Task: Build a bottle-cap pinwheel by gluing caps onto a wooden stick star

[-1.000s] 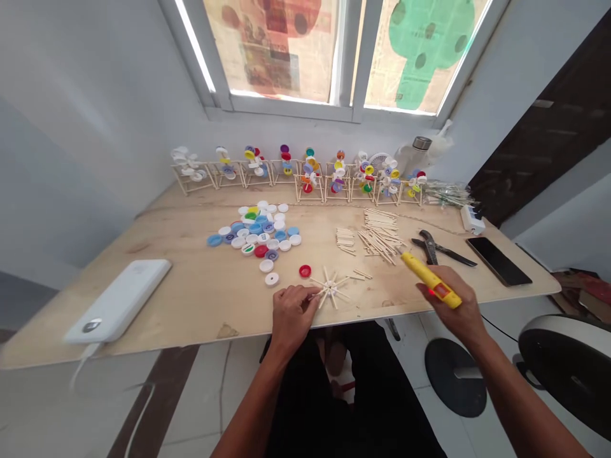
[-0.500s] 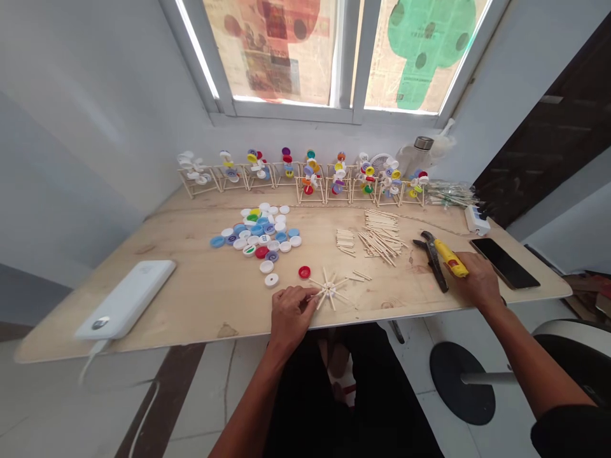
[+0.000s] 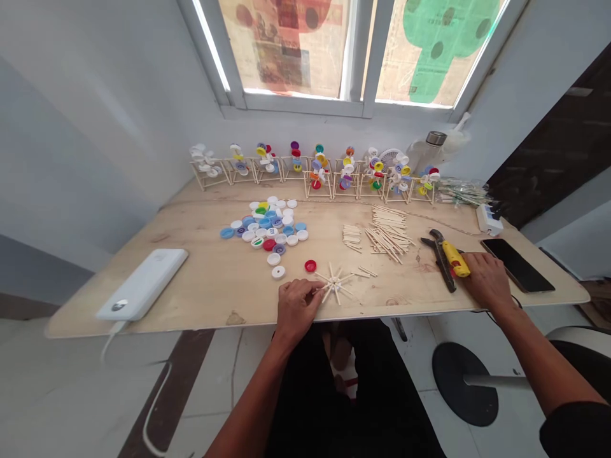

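I have the left hand (image 3: 296,310) pinched narrowly on a star of craft sticks (image 3: 335,285), steadying it near the front edge of the worktop (image 3: 191,318), while the right hand (image 3: 487,281) rests against a yellow tool (image 3: 455,259), its grip unclear.

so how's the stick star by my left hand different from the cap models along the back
The stick star lies flat on the wooden table top at the left hand, while the cap models stand upright on stick frames at the back. The star is bare pale sticks with no caps, while the models carry many coloured bottle caps. Both are built from thin pale wooden sticks.
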The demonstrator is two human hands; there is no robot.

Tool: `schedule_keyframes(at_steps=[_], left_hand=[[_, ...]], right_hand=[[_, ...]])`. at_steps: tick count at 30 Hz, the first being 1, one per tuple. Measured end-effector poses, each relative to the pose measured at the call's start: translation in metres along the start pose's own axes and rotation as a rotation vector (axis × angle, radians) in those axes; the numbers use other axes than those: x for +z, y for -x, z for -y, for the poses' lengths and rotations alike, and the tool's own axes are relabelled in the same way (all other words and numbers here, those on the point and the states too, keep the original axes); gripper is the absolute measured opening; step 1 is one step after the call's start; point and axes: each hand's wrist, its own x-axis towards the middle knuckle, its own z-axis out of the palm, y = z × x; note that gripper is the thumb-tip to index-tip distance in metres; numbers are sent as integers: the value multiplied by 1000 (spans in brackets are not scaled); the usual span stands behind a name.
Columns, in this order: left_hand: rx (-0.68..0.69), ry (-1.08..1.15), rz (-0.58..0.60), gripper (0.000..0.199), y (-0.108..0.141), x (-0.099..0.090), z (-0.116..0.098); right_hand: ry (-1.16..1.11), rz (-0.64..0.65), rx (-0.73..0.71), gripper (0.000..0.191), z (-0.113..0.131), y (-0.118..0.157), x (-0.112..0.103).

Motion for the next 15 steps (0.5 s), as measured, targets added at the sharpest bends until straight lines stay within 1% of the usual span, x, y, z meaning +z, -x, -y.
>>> schedule_keyframes(at_steps=[3, 6, 10, 13, 15], left_hand=[[-10, 11, 2, 15, 0, 0, 0], [-19, 22, 3, 14, 0, 0, -1], [-25, 29, -12, 12, 1, 1, -1], [-35, 42, -18, 11, 1, 1, -1], [-44, 47, -13, 10, 1, 1, 0]], right_hand=[[-23, 28, 13, 32, -2, 1, 2], [-77, 29, 8, 40, -8, 1, 4], [-162, -53, -59, 43, -19, 4, 3], [-157, -119, -32, 41, -17, 7, -10], [-165, -152, 24, 41, -6, 8, -25]])
